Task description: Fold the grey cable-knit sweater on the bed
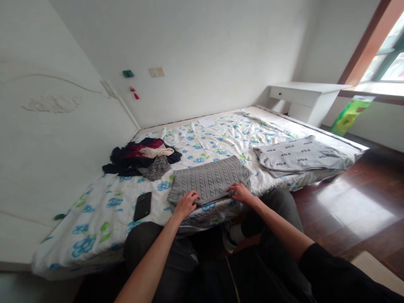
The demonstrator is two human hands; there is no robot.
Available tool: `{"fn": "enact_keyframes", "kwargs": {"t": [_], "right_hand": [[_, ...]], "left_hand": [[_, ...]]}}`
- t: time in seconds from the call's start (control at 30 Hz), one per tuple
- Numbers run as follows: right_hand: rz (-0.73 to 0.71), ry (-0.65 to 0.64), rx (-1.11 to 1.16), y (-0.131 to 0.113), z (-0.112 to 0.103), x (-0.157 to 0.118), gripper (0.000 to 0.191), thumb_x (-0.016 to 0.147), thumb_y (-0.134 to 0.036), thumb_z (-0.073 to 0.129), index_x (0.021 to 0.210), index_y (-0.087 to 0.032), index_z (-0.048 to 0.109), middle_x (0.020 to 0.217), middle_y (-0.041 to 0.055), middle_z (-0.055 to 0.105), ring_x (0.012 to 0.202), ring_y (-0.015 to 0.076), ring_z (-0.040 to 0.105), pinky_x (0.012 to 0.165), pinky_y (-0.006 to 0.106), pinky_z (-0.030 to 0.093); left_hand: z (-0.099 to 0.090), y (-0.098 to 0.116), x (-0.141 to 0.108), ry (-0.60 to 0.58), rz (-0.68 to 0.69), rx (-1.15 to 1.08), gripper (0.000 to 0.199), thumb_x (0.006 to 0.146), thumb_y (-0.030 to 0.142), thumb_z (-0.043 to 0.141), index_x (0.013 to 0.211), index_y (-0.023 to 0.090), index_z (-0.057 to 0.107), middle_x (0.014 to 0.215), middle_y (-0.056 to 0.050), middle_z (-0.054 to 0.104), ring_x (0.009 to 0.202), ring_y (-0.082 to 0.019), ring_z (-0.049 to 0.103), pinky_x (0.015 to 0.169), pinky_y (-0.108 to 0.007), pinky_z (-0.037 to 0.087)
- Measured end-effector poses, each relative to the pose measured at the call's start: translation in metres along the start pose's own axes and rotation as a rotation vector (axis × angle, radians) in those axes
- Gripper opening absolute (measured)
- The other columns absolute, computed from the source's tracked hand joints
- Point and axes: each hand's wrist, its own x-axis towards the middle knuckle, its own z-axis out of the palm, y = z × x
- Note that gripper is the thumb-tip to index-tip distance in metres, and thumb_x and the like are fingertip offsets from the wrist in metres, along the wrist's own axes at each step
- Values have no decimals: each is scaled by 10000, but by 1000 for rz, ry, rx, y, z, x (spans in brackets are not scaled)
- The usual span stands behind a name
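A grey cable-knit sweater [210, 176] lies folded into a wide rectangle on the bed's near edge, with its ribbed edge towards me. My left hand [188, 203] has its fingers curled on the near left part of that edge. At the near right part, my right hand [241, 193] pinches the knit between fingers and thumb. The undersides of both grips are hidden. To the right lies a light grey garment [290, 156] printed with "POP", spread fairly flat.
A floral sheet [192, 145] covers the bed. At the left are a heap of dark clothes [142, 153] and a black phone [142, 206]. The white headboard [63, 139] rises beyond them. A white desk [295, 97] stands at the far right, near the window.
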Motion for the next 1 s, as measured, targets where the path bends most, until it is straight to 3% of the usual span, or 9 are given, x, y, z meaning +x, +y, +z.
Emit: {"fn": "enact_keyframes", "kwargs": {"t": [0.1,0.37,0.47,0.53,0.6,0.67,0.8,0.9,1.0], "right_hand": [[-60,-35,-26,-3,-6,1,430,863,-117,767,1260,-226,890,1229,112,826,1198,281,752,1146,388,508],[30,-295,21,4,-16,21,367,776,-109,849,1104,-247,935,1049,45,878,980,252,797,845,272,529],[78,-464,210,16,-25,37,370,720,-277,974,1087,-258,942,1046,17,885,944,244,796,780,253,525],[91,-571,372,29,-32,45,349,767,-429,955,1074,-263,947,1040,2,889,929,232,794,771,245,531],[104,-607,489,42,-37,52,347,826,-529,892,1022,-247,947,984,-1,886,888,217,781,767,243,533],[141,-574,560,52,-38,58,391,831,-584,872,942,-213,932,904,10,869,826,203,757,750,245,529],[211,-572,653,58,-30,69,425,722,-565,946,896,-181,894,869,18,850,797,189,738,744,247,527],[247,-599,694,58,-26,72,429,706,-562,945,881,-178,869,850,22,841,789,190,739,746,256,533],[250,-598,695,57,-25,69,417,778,-578,892,877,-176,851,840,35,837,778,197,743,740,265,531]], "left_hand": [[-2,2,8,-114,15,-71,349,837,49,630,1028,250,841,1112,-80,792,1102,-274,750,981,-342,546],[0,-17,37,-408,-16,-262,140,691,179,752,811,244,785,850,-20,785,839,-243,701,749,-291,457],[-10,-31,53,-625,-53,-494,106,718,321,831,780,250,783,795,-6,757,781,-228,670,704,-282,460],[-18,-45,61,-689,-123,-659,190,758,431,849,787,249,802,806,-24,765,790,-236,682,711,-287,495],[-23,-59,69,-597,-205,-744,230,751,457,877,797,240,815,820,-45,777,805,-249,696,737,-301,533],[-25,-73,78,-391,-249,-733,223,728,425,905,806,234,819,826,-56,785,829,-263,706,789,-322,564],[-18,-101,102,-35,-175,-497,319,829,473,829,1040,236,852,1058,-85,843,1028,-311,764,1034,-416,598],[-10,-126,124,32,-137,-278,586,923,590,731,1368,214,791,1470,-157,776,1381,-377,709,1252,-501,507],[-5,-155,144,-50,-234,-131,819,975,695,639,1584,147,659,1750,-229,566,1654,-419,493,1369,-537,371]]}}
